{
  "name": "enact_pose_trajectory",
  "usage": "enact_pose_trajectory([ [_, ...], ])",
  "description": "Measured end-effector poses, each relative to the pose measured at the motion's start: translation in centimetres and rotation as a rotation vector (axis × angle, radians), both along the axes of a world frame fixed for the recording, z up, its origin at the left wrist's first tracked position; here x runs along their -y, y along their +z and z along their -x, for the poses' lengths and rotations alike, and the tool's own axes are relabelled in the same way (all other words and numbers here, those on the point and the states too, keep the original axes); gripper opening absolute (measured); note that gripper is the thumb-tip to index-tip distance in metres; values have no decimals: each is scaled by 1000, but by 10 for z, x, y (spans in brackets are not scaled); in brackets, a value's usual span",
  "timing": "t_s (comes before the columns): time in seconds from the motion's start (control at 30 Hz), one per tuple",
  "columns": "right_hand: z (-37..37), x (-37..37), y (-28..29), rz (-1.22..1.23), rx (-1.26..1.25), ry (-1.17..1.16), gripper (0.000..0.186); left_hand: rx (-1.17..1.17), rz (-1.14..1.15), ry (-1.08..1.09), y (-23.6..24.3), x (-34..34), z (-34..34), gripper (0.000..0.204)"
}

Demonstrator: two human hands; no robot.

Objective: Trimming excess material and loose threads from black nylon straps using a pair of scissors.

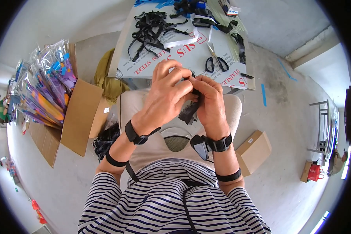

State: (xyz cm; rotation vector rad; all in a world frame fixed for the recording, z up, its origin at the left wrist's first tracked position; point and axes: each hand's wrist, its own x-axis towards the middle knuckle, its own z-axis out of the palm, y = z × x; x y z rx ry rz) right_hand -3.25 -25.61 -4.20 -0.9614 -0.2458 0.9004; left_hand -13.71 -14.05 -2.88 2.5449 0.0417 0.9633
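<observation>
My left hand (165,93) and my right hand (211,101) meet above my lap, just short of the table's near edge. Between them is a black fabric strip (188,114), its loose end hanging below my fingers. The right thumb and fingers pinch the strip. My left thumb and index finger close on its upper part, while the other left fingers curl above. Exactly where the left fingertips grip is partly hidden. Beyond my hands, black-handled scissors (217,63) lie on the table with their blades pointing away.
On the printed table (144,64) lie a tangled pile of black strips (154,31), a white strip (181,43) and more black fabric at the far right. At left stands an open cardboard box (80,117) of colourful plastic-wrapped packs. A closed carton (254,152) sits on the floor at right.
</observation>
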Motion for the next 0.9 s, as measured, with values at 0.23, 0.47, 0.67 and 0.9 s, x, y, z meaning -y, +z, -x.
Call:
enact_pose_trajectory([
  [0.23,9,-3,14,69,162,-101,13,37,-75,32,3,4,0,19],
  [0.47,6,-1,7,74,192,-175,9,127,11,75,3,5,-1,21],
  [0.67,-1,2,8,-51,129,-207,14,-107,631,71,-3,6,7,11],
  [0.9,7,0,17,78,505,-36,10,-53,1056,-89,6,-9,3,5],
])
